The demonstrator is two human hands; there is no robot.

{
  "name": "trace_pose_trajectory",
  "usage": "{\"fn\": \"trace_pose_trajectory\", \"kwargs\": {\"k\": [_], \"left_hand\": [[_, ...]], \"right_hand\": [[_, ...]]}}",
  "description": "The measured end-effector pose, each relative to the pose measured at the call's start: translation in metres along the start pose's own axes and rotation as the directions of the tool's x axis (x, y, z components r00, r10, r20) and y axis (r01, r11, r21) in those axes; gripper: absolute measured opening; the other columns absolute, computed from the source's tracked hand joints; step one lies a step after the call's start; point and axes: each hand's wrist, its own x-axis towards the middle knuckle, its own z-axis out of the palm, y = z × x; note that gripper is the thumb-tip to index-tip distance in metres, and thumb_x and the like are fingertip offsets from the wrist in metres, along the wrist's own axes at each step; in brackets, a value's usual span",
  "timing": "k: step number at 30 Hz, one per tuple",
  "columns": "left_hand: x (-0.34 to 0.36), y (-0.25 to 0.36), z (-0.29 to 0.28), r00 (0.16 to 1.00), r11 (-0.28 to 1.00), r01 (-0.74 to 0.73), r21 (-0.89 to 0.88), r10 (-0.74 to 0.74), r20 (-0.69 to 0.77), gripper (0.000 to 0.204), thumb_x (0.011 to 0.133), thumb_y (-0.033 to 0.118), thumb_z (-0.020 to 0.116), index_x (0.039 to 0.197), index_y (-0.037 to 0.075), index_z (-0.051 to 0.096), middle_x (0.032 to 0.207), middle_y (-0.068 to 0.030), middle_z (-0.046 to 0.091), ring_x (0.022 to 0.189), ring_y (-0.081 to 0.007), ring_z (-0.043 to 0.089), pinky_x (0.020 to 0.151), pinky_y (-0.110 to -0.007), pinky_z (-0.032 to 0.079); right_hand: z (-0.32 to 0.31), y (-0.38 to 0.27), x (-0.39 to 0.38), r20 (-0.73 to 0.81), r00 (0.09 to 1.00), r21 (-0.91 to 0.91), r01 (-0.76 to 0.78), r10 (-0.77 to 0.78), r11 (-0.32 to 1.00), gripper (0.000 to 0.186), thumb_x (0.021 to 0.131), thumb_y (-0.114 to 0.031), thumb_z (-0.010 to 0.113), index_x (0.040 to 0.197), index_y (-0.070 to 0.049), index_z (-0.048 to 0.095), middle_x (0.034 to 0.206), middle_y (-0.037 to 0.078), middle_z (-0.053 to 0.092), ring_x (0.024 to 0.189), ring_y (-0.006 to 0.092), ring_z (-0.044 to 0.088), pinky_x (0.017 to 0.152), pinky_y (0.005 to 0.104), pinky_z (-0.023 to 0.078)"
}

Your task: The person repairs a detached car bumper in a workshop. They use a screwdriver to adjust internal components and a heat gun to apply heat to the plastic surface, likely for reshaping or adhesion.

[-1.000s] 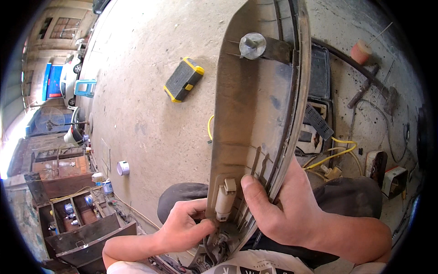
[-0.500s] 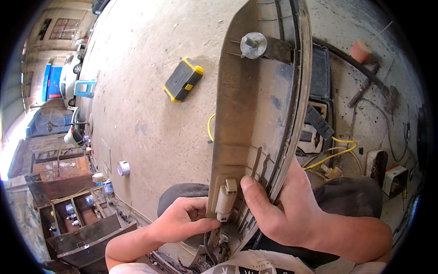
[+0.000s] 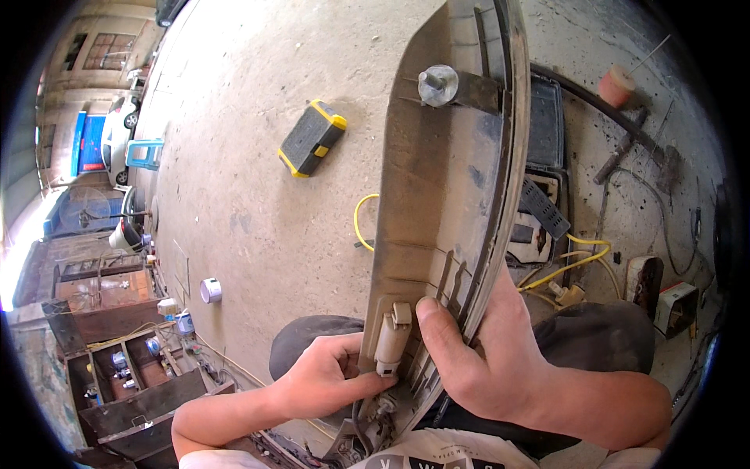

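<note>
left hand (image 3: 324, 381) shifted to connector (image 3: 391, 338)

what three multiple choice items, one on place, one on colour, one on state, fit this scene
1. Where does the small case lie?
A. on the concrete floor left of the long panel
B. on the person's lap
C. on top of the panel

2. What colour is the loose wire on the floor by the panel's left edge?
A. blue
B. yellow
C. green

3. How does the right hand stand to the long plastic panel?
A. it hangs clear of it
B. it grips its lower part, thumb on the inner face
C. it lies flat on the floor

Key: 1 A, the grey and yellow case sits on bare floor, apart from the panel. 2 B, the wire loop is yellow. 3 B, the thumb presses beside the beige clip, which the left hand touches.
</note>
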Motion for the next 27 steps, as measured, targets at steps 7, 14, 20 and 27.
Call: {"fn": "trace_pose_trajectory", "kwargs": {"k": [7,14,20,27], "left_hand": [[0.004,-0.002,0.007,0.996,0.992,-0.029,0.123,0.039,-0.083,0.028,0.087,0.011,0.071,0.111,-0.003,0.065,0.096,-0.0016,0.068,0.088,-0.0040,0.057,0.078,-0.024,0.050],[0.004,0.000,0.012,0.991,0.974,-0.023,0.225,0.053,-0.127,0.029,0.087,0.012,0.071,0.112,0.000,0.066,0.095,-0.0021,0.069,0.087,-0.0048,0.057,0.078,-0.025,0.050],[-0.006,0.006,0.006,0.991,0.969,-0.055,0.240,0.083,-0.106,0.032,0.084,0.015,0.076,0.111,0.002,0.066,0.095,-0.0036,0.068,0.085,-0.0068,0.059,0.076,-0.027,0.050],[-0.007,0.011,0.002,0.956,0.859,-0.225,0.460,0.286,-0.066,0.031,0.080,0.014,0.078,0.107,0.004,0.066,0.088,-0.0103,0.065,0.080,-0.0161,0.064,0.069,-0.030,0.052]], "right_hand": [[0.001,0.004,-0.001,-0.009,1.000,0.032,0.006,-0.006,0.999,0.035,0.090,-0.004,0.054,0.123,0.005,0.045,0.108,0.015,0.059,0.098,0.0210,0.057,0.087,0.0359,0.046],[0.000,0.011,0.002,0.012,0.993,-0.060,0.116,-0.116,0.991,0.051,0.089,-0.006,0.054,0.132,0.003,0.028,0.096,0.030,0.062,0.089,0.0482,0.064,0.077,0.0491,0.050],[-0.001,0.000,-0.001,0.051,0.998,-0.011,0.031,-0.031,0.999,0.039,0.090,-0.005,0.055,0.125,0.004,0.041,0.105,0.019,0.060,0.096,0.0300,0.059,0.085,0.0396,0.047],[0.003,0.001,-0.003,0.026,1.000,0.053,-0.002,0.001,0.999,0.032,0.091,-0.006,0.056,0.121,0.005,0.048,0.110,0.015,0.059,0.100,0.0212,0.057,0.088,0.0353,0.045]]}}
